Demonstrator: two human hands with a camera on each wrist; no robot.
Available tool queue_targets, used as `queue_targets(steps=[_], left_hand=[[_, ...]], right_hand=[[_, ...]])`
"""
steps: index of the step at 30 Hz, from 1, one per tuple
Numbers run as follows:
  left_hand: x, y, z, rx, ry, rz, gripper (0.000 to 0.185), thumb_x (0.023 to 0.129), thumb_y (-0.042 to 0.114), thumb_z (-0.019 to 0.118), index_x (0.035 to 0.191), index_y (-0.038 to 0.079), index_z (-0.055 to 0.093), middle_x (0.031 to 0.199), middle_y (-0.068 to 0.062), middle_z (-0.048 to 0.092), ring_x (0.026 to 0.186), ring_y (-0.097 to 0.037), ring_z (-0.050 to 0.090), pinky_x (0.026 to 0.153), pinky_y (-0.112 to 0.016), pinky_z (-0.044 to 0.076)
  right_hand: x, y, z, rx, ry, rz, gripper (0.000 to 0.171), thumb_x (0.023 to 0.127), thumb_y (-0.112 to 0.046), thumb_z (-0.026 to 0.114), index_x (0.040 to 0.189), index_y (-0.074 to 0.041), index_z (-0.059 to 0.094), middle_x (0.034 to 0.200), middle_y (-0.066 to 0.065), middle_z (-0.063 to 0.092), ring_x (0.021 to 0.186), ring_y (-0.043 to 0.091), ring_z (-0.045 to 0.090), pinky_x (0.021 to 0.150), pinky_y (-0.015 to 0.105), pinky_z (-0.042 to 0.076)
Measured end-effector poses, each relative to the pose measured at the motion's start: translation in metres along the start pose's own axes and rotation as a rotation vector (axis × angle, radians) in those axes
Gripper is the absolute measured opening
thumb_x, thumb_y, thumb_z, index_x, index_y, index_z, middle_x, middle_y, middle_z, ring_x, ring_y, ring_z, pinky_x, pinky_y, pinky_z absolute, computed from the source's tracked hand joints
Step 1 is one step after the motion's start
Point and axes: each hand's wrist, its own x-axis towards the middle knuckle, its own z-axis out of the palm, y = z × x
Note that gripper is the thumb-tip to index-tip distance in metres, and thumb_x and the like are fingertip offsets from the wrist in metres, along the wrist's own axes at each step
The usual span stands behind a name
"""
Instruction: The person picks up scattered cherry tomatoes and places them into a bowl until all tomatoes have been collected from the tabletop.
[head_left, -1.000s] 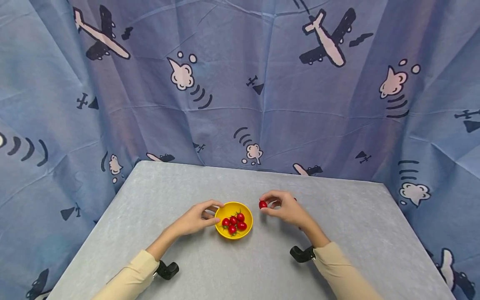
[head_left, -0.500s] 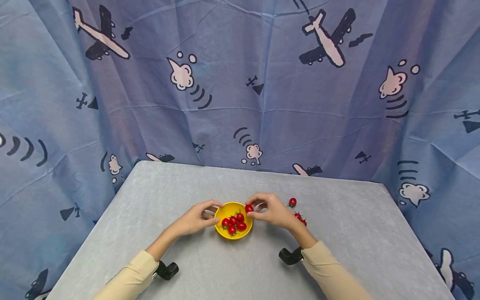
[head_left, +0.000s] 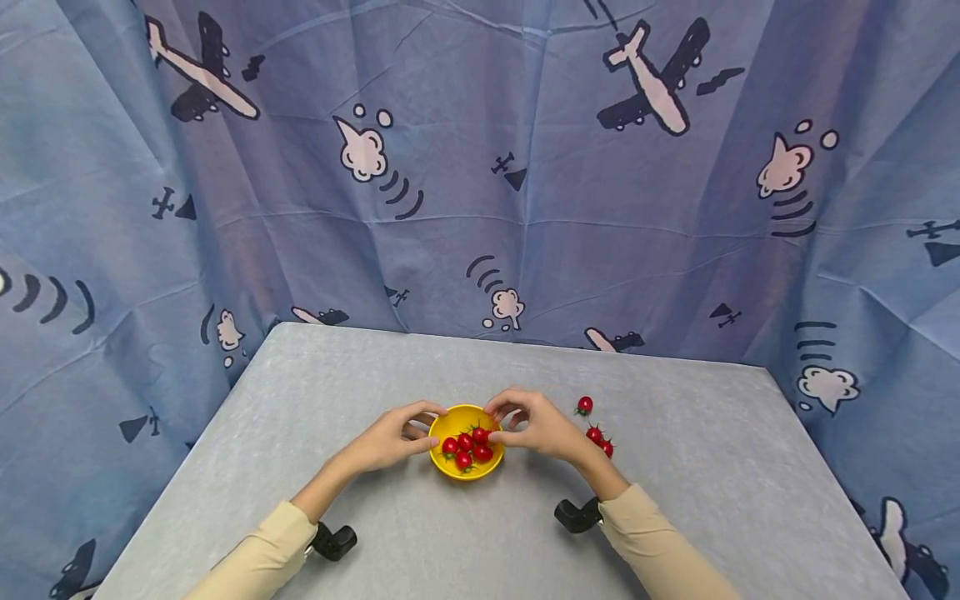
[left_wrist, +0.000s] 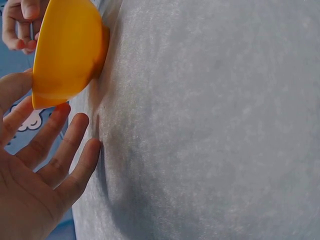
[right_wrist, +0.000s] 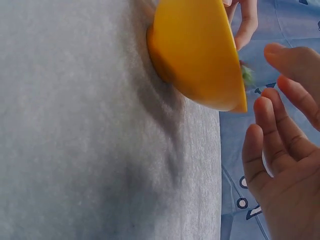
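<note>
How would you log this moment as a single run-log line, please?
left hand: holds yellow bowl rim | right hand: open over bowl, empty | tomatoes: in bowl | loose tomatoes: on table

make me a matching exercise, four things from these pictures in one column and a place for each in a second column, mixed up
Things:
1. yellow bowl
2. left hand
3. right hand
4. loose tomatoes

Places:
a. at the bowl's right rim
b. on the grey table, right of the right hand
c. at the bowl's left rim
d. between the two hands, with tomatoes inside

Pairs: 1-d, 2-c, 3-a, 4-b
</note>
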Motion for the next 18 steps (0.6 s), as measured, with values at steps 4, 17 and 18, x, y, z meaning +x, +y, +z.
queue_targets(steps=[4,17,18], left_hand=[[0.000,-0.001,0.000,0.016,-0.002,0.009,0.039,0.100,0.010,0.068,0.137,0.003,0.058,0.135,-0.019,0.058,0.103,-0.029,0.068,0.092,-0.039,0.054],[0.000,0.000,0.000,0.044,0.002,0.007,0.038,0.100,0.011,0.068,0.136,0.004,0.058,0.134,-0.017,0.059,0.103,-0.028,0.068,0.091,-0.038,0.055],[0.000,0.000,0.000,0.045,0.002,0.007,0.038,0.100,0.010,0.068,0.136,0.004,0.058,0.134,-0.017,0.059,0.103,-0.028,0.068,0.091,-0.038,0.055]], right_hand=[[-0.003,0.002,-0.002,0.012,0.017,0.000,0.029,0.088,-0.006,0.081,0.113,0.002,0.070,0.107,0.014,0.068,0.096,0.027,0.064,0.081,0.036,0.057],[-0.021,0.010,-0.027,-0.013,0.092,0.040,0.018,0.091,-0.007,0.079,0.106,-0.003,0.071,0.103,0.020,0.068,0.090,0.022,0.064,0.080,0.038,0.056],[-0.024,0.012,-0.029,-0.017,0.102,0.043,0.017,0.091,-0.007,0.079,0.105,-0.004,0.071,0.103,0.019,0.068,0.090,0.022,0.064,0.080,0.038,0.056]])
